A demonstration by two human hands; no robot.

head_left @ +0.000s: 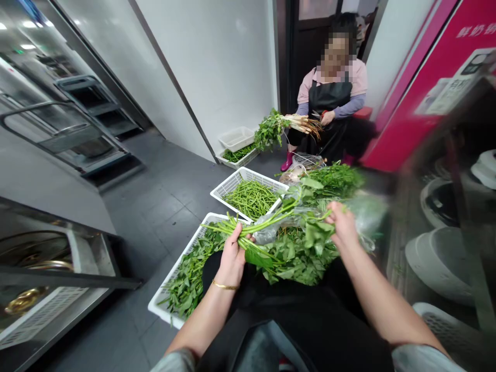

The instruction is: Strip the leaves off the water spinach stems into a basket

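Observation:
My left hand [231, 254] is closed round a bunch of long green leafy stems [267, 223], the cut ends sticking out to the left. Further right, my right hand [343, 225] pinches a leafy stem with thumb and fingers. Beneath and between my hands lies a pile of leafy greens [298, 256], partly in clear plastic. By my left knee, a white basket [165, 313] holds loose leaves and stems [189, 281]. My left forearm and dark-clad knee hide part of it.
Ahead stands another white basket [221, 187] with long green beans [253, 200]. A seated co-worker [329, 98] holds rooted greens [296, 124] and red-handled scissors [323, 113]. Stacked baskets [236, 138] stand by the wall. Shelves with white tubs [442, 263] are at right, a metal rack [104, 258] at left.

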